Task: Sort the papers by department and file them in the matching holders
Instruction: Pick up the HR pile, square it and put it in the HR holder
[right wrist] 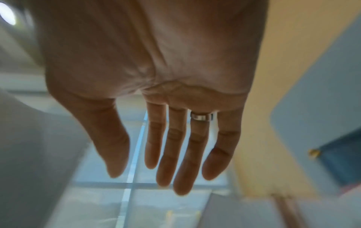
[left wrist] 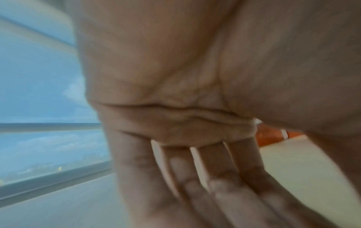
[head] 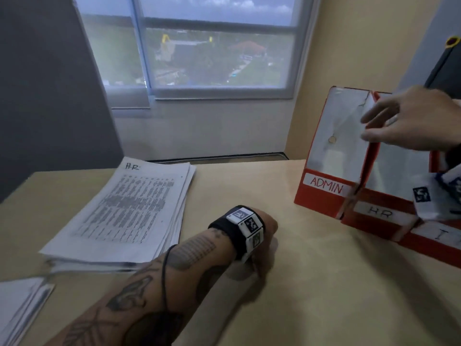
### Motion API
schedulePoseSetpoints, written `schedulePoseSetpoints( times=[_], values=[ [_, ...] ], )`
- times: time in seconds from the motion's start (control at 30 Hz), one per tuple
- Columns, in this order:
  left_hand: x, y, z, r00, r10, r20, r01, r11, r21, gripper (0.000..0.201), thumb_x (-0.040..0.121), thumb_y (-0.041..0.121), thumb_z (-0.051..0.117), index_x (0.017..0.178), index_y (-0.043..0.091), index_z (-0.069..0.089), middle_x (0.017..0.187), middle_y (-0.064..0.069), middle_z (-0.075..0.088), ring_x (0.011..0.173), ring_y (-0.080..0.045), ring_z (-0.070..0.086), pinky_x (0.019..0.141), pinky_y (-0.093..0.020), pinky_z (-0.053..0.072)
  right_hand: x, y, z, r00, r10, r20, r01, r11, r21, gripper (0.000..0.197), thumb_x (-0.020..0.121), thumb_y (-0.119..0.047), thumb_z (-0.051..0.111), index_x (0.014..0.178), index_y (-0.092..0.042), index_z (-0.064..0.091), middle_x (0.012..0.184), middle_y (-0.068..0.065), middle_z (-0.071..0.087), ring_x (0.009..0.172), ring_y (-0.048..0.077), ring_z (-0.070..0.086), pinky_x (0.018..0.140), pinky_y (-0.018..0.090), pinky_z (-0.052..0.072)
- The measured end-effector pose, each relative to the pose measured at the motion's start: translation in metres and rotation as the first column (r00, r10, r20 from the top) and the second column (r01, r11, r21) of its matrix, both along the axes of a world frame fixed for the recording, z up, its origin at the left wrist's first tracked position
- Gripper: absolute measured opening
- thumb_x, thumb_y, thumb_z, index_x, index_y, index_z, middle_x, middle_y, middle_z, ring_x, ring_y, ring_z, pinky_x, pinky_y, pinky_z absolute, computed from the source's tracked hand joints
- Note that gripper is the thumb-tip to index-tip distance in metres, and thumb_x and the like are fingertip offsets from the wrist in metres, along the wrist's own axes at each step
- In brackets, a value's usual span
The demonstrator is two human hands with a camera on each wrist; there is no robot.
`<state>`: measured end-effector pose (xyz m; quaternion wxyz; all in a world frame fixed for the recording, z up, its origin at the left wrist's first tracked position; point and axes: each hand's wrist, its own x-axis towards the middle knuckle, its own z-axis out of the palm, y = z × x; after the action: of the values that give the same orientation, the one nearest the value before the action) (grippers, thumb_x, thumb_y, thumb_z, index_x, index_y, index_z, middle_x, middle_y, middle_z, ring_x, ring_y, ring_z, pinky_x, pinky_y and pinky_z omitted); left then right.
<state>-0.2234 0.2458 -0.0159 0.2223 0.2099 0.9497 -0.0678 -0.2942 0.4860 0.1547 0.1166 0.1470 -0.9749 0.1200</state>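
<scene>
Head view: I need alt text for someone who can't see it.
An open right hand hovers above the red ADMIN holder, beside the HR holder. The left hand rests on the table beside a paper stack marked HR.

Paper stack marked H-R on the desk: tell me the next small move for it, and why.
Probably bring the right hand back from the holders and lift the top sheet off the paper stack. Both hands hold nothing: the right hand's fingers are straight, and the left hand rests on the desk. The top sheet reads H-R, which matches the HR holder beside the ADMIN holder.
</scene>
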Motion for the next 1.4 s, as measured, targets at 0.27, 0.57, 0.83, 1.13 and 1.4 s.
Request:
schedulePoseSetpoints(
  times=[0.27, 0.57, 0.83, 1.13, 1.4],
  values=[
    [0.021, -0.147, 0.056, 0.849, 0.525, -0.060, -0.423, 0.742, 0.520, 0.033, 0.085, 0.046, 0.082, 0.074, 0.016, 0.075, 0.062, 0.004, 0.074, 0.052, -0.007, 0.070, 0.055, -0.026, 0.060, 0.032, -0.167, -0.120, 0.869, 0.355, 0.345, -0.268, 0.923, -0.275, 0.017, 0.079, -0.028, 0.089, 0.092, -0.026, 0.079, 0.083, -0.008, 0.078, 0.075, 0.006, 0.073, 0.063, 0.022, 0.051],
    [0.068, -0.324, 0.011, 0.480, 0.877, 0.006, -0.867, 0.474, 0.155, 0.049, 0.075, 0.067, 0.082, 0.098, 0.028, 0.062, 0.098, 0.008, 0.065, 0.098, -0.020, 0.061, 0.087, -0.029, 0.048, 0.030, -0.321, -0.189, 0.660, 0.346, 0.667, 0.125, 0.825, -0.552, 0.014, 0.090, -0.007, 0.078, 0.091, -0.003, 0.065, 0.087, 0.012, 0.058, 0.078, 0.028, 0.057, 0.070, 0.037, 0.054],
    [0.049, -0.312, -0.014, 0.584, 0.807, -0.091, -0.809, 0.588, 0.023, 0.060, 0.080, 0.063, 0.080, 0.114, 0.014, 0.068, 0.105, -0.002, 0.071, 0.097, -0.023, 0.066, 0.083, -0.031, 0.056, 0.035, -0.378, -0.195, 0.795, 0.128, 0.593, 0.105, 0.934, -0.342, 0.033, 0.085, -0.029, 0.081, 0.095, -0.006, 0.060, 0.104, 0.010, 0.064, 0.106, 0.027, 0.061, 0.064, 0.026, 0.049],
    [0.048, -0.303, -0.012, 0.620, 0.776, -0.120, -0.783, 0.620, -0.038, 0.063, 0.085, 0.063, 0.075, 0.122, 0.013, 0.066, 0.101, -0.003, 0.065, 0.094, -0.024, 0.062, 0.084, -0.031, 0.054, 0.038, -0.391, -0.204, 0.734, 0.180, 0.656, 0.204, 0.862, -0.464, 0.048, 0.082, -0.021, 0.082, 0.121, -0.003, 0.060, 0.107, 0.009, 0.067, 0.090, 0.024, 0.065, 0.061, 0.026, 0.050],
    [0.053, -0.301, -0.011, 0.647, 0.755, -0.103, -0.762, 0.645, -0.055, 0.065, 0.087, 0.065, 0.072, 0.122, 0.011, 0.067, 0.103, -0.003, 0.065, 0.097, -0.024, 0.062, 0.082, -0.033, 0.052, 0.033, -0.378, -0.206, 0.659, 0.294, 0.692, 0.430, 0.608, -0.668, 0.038, 0.081, 0.002, 0.069, 0.118, 0.005, 0.062, 0.110, 0.022, 0.072, 0.093, 0.042, 0.074, 0.087, 0.054, 0.063]
  ],
)
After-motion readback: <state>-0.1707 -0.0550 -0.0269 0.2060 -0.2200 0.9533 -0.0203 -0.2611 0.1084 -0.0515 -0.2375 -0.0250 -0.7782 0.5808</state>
